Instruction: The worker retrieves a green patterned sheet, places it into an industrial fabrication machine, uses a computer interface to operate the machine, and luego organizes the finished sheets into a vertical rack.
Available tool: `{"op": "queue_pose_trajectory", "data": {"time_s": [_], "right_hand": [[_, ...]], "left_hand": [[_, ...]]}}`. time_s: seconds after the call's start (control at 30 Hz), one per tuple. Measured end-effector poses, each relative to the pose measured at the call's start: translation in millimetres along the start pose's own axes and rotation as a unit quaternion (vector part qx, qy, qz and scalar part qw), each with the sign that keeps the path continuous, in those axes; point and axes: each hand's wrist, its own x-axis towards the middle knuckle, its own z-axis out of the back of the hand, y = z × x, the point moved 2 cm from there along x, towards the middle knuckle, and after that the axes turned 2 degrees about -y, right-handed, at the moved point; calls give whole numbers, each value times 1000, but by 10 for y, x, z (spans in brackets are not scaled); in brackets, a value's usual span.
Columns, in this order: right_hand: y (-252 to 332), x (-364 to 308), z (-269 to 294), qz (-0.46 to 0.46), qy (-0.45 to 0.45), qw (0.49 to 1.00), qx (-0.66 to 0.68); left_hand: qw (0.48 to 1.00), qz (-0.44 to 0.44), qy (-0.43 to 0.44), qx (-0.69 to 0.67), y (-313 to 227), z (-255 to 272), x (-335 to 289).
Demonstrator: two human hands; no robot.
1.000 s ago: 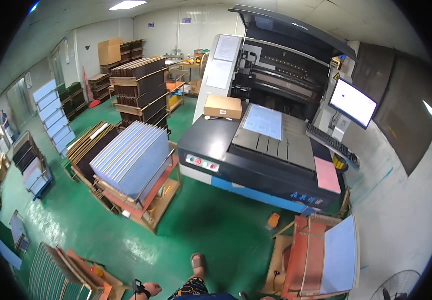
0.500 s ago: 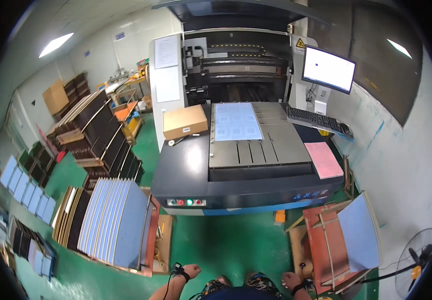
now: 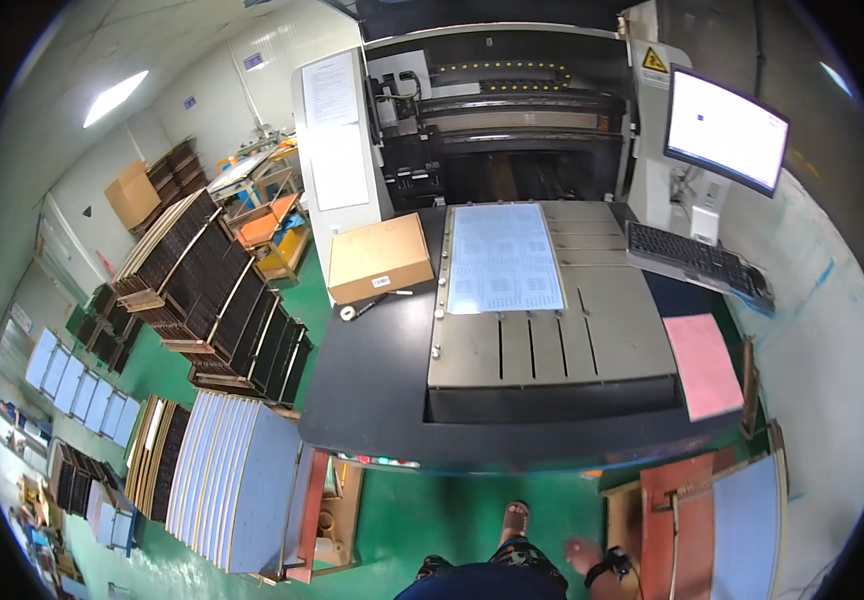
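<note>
My right hand, with a dark strap and small device at the wrist, hangs low beside the red-brown rack on the right. It is apart from everything, and motion blur hides whether its fingers are closed. My left hand is out of view. Ahead stands a large dark machine with a grey slotted bed. A light-blue printed panel lies flat at the bed's back left. In the right rack stands a light-blue board.
On the machine top lie a cardboard box, a tape roll and a pink sheet. A monitor and keyboard stand at the right. Blue boards fill a rack at the left; dark stacked boards rise behind.
The machine looks nearer and larger, and a sandalled foot shows ahead of me. My left hand has left the view. My right hand remains low at the right, now blurred.
</note>
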Motion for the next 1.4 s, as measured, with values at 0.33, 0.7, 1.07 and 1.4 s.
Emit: {"op": "queue_pose_trajectory", "data": {"time_s": [0.33, 0.7, 1.07, 1.4], "right_hand": [[2771, 1111, 1756, 225, -143, 958, 106], [3099, 1075, 1196, 251, -88, 963, -44], [3606, 689, 1800, 243, -81, 935, 245], [3806, 750, 1560, 233, -1, 939, 254]], "left_hand": [[991, 73, -95, -56, -1384, 314, -261], [991, 73, -95, -58, -1520, 598, -337], [993, 66, -85, -51, -1480, 646, -319], [992, 58, -86, -69, -1466, 509, -353]]}}
